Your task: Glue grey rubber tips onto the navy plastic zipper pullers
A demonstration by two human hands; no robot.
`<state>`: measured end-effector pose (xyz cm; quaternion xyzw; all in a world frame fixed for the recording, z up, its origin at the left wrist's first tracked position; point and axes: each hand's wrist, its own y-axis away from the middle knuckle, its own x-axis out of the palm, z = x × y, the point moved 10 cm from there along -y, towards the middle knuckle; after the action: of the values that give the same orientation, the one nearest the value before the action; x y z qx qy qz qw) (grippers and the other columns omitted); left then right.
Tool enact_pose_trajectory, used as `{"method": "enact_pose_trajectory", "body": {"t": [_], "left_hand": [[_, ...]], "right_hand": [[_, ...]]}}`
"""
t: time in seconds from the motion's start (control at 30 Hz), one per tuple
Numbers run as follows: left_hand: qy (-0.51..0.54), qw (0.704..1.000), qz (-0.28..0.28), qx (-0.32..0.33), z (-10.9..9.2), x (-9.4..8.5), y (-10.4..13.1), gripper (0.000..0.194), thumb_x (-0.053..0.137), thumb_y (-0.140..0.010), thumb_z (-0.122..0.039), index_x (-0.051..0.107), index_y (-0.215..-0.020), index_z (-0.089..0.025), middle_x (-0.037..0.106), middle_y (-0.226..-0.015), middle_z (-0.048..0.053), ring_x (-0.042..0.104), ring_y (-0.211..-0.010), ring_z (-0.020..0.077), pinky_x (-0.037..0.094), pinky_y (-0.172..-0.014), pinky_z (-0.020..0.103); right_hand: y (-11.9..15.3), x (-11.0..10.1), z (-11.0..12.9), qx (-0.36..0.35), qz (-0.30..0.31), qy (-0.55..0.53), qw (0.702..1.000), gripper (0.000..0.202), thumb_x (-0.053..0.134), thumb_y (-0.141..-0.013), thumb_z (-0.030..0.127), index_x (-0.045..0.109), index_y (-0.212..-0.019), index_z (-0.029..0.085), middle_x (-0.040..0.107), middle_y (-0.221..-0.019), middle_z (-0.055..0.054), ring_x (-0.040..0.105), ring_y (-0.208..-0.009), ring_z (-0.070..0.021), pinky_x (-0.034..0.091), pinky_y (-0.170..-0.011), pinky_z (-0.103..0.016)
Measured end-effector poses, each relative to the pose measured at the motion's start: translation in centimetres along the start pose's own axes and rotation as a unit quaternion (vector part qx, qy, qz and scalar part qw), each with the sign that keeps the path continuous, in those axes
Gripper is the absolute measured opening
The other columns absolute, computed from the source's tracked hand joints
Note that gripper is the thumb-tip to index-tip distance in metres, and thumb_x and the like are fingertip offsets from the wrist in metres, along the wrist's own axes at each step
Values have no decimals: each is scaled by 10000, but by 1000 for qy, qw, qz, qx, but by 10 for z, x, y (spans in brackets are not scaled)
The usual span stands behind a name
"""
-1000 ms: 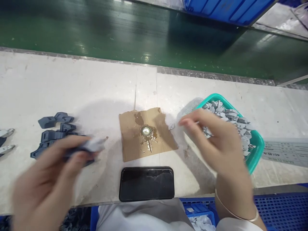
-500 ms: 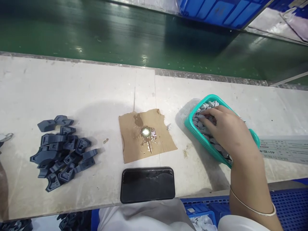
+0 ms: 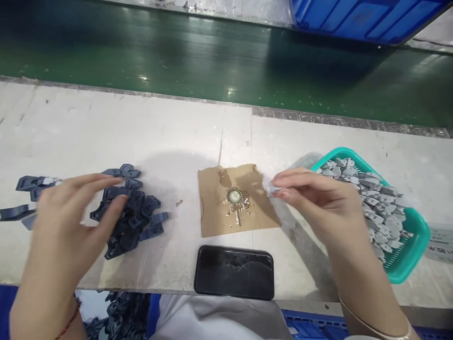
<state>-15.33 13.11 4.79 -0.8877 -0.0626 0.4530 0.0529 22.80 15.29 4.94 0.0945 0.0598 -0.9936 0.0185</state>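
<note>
Above the pile of dark grey plastic parts (image 3: 130,217) is my left hand (image 3: 76,212), its thumb and fingers apart with nothing visible between them. My right hand (image 3: 314,198) pinches a small light grey piece (image 3: 272,189) just right of the brown cardboard (image 3: 212,222). A small round metal-rimmed cup (image 3: 235,196) sits on the cardboard among wet, shiny spots. The green basket (image 3: 412,264), heaped with light grey pieces (image 3: 378,212), stands to the right, partly behind my right hand.
A black phone (image 3: 234,273) lies at the table's front edge. More dark parts (image 3: 30,184) lie at the far left. Beyond the table runs a green surface (image 3: 177,61), with a blue crate (image 3: 364,16) behind it. Below the edge are more dark parts (image 3: 122,311).
My right hand has come out of the basket and moved left with a small grey piece. My left hand has entered over the dark parts. The whole view has shifted.
</note>
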Motion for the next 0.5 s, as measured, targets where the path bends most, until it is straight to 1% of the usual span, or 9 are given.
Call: {"method": "enact_pose_trajectory", "body": {"t": [0.03,0.07,0.1,0.17,0.23,0.3,0.4,0.43,0.5], "left_hand": [[-65,995,4,72,-22,7,-3,241,659,-971,-404,738,-1130,-242,729,-1227,100,647,-1199,363,395,-1114,502],[-128,981,22,144,-40,19,-2,261,586,-1007,-414,742,-1106,-229,747,-1184,125,668,-1148,373,424,-1054,515],[-175,962,38,205,-53,30,1,311,495,-1044,-413,741,-1080,-226,761,-1149,141,678,-1115,382,446,-983,519],[-215,936,70,268,-62,49,7,409,362,-1080,-365,740,-990,-237,778,-1112,147,672,-1113,394,450,-896,517],[-233,924,81,294,-60,58,12,476,307,-1078,-311,743,-895,-258,783,-1058,137,663,-1115,403,441,-872,526],[-233,922,81,299,-55,60,14,495,297,-1062,-265,760,-887,-275,774,-1042,139,655,-1114,412,443,-877,545],[-225,924,96,295,-52,62,15,543,257,-1045,-222,775,-895,-273,760,-1060,149,657,-1048,406,461,-885,563],[-225,927,96,286,-52,61,13,531,266,-1052,-243,774,-898,-259,758,-1040,150,656,-1003,398,474,-884,561],[-222,937,77,257,-54,56,9,430,371,-1062,-350,769,-958,-226,757,-965,135,647,-933,378,504,-870,535]], "right_hand": [[-1,9,-5,18,14,-22,1000,201,824,-858,167,855,-984,321,813,-949,-9,754,-852,-161,632,-719,-274],[-1,16,-12,41,21,-38,998,227,830,-852,176,848,-1030,316,812,-941,-6,747,-805,-148,630,-709,-268],[-1,21,-18,60,24,-51,997,246,837,-845,182,842,-1056,309,808,-914,-2,735,-754,-135,624,-694,-260],[-1,28,-29,87,26,-65,994,240,847,-836,193,836,-1055,292,802,-868,7,715,-683,-114,613,-671,-243],[0,33,-34,90,36,-70,993,163,850,-834,199,833,-979,272,809,-873,7,727,-687,-112,617,-680,-238],[-1,34,-35,73,45,-59,995,127,837,-847,193,822,-953,261,820,-942,-2,755,-743,-124,631,-718,-249],[-2,37,-27,4,65,27,998,121,771,-913,168,801,-1001,246,815,-1012,-20,770,-895,-154,636,-815,-282],[-2,39,-23,-27,75,67,995,127,740,-941,157,791,-1027,236,809,-1030,-30,763,-945,-162,630,-852,-294],[0,46,-15,-89,100,142,981,139,678,-988,140,762,-1073,210,793,-1074,-59,743,-1026,-177,613,-920,-318]]}}
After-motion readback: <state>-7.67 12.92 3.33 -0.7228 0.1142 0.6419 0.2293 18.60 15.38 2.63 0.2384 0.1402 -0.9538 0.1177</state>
